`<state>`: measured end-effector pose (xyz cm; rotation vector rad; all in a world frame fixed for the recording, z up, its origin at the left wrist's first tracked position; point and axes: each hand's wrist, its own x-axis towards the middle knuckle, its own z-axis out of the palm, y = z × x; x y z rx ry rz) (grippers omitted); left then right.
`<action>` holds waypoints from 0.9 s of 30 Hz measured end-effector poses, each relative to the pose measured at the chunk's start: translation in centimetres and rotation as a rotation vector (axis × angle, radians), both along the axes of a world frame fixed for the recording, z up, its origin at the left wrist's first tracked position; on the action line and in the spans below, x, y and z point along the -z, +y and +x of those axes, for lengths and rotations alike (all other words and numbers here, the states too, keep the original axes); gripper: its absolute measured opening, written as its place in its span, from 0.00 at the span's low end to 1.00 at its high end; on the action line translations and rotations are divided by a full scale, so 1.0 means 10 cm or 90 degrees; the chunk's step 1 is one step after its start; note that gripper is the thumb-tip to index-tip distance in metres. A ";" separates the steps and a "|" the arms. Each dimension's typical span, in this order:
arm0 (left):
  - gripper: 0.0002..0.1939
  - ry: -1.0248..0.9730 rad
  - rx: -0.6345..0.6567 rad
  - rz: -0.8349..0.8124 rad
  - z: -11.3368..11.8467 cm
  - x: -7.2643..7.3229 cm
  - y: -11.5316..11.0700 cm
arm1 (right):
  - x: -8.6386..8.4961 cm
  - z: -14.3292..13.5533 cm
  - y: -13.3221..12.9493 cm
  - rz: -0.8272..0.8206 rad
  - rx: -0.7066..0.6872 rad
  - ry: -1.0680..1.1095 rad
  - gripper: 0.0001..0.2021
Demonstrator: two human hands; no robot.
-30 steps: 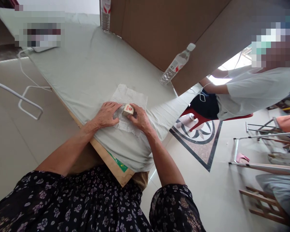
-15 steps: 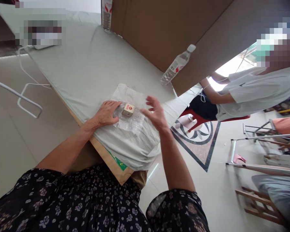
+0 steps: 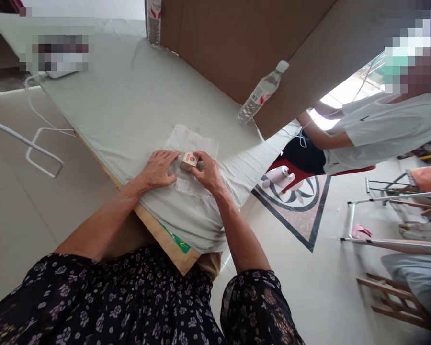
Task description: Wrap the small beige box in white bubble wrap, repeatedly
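A small cream box (image 3: 188, 161) with a red print on top sits on a sheet of clear bubble wrap (image 3: 183, 135), near the table's corner. My right hand (image 3: 209, 173) has its thumb and fingers around the box's right side. Flat on the wrap's left edge lies my left hand (image 3: 159, 169), fingers stretched out and thumb apart, holding nothing. A narrow gap separates its fingertips from the box.
Pale cloth covers the table (image 3: 107, 91). A plastic bottle (image 3: 262, 95) leans at a large cardboard panel (image 3: 230, 48); another bottle (image 3: 154, 24) stands at its far end. A person in a white shirt (image 3: 388, 129) sits at right. A white cable (image 3: 30, 96) hangs off the left edge.
My right hand has come in from the right, and its fingers have closed on the small box. My left hand has stayed on the bubble wrap.
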<state>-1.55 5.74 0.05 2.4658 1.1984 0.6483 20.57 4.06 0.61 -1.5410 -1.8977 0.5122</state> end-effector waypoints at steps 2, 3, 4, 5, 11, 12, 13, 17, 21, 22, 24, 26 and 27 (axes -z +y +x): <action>0.39 0.004 0.001 0.001 0.00 0.00 0.00 | 0.01 0.00 0.00 -0.002 -0.007 0.001 0.21; 0.40 0.006 0.001 0.000 0.00 -0.01 0.01 | 0.02 0.00 0.01 -0.001 -0.013 0.006 0.22; 0.40 0.007 0.001 -0.001 0.00 0.00 0.01 | 0.03 0.00 0.02 0.002 -0.020 0.013 0.22; 0.40 0.008 0.000 -0.001 0.00 0.00 0.02 | 0.05 0.01 0.03 0.007 -0.025 0.019 0.22; 0.39 0.026 0.006 0.001 0.01 -0.04 0.05 | 0.10 0.01 0.10 0.009 -0.031 0.037 0.25; 0.39 0.032 0.001 0.001 -0.01 -0.07 0.03 | 0.08 0.02 0.07 0.017 -0.026 0.032 0.26; 0.37 0.038 -0.007 0.003 -0.04 -0.11 -0.01 | 0.06 0.03 0.01 0.031 -0.018 0.025 0.27; 0.30 0.049 -0.024 0.047 -0.24 -0.28 -0.29 | -0.05 0.13 -0.44 0.094 -0.034 -0.044 0.27; 0.27 0.089 0.018 0.048 -0.36 -0.30 -0.55 | -0.03 0.10 -0.87 0.089 -0.132 -0.181 0.20; 0.27 0.097 0.019 0.047 -0.35 -0.29 -0.58 | -0.02 0.06 -0.91 0.094 -0.128 -0.200 0.15; 0.27 0.109 0.015 0.047 -0.29 -0.26 -0.60 | 0.00 -0.02 -0.91 0.111 -0.097 -0.204 0.10; 0.26 0.114 0.008 0.053 -0.21 -0.24 -0.58 | -0.02 -0.09 -0.84 0.130 -0.062 -0.176 0.12; 0.25 0.110 0.002 0.059 -0.16 -0.24 -0.55 | -0.04 -0.10 -0.80 0.140 -0.043 -0.157 0.12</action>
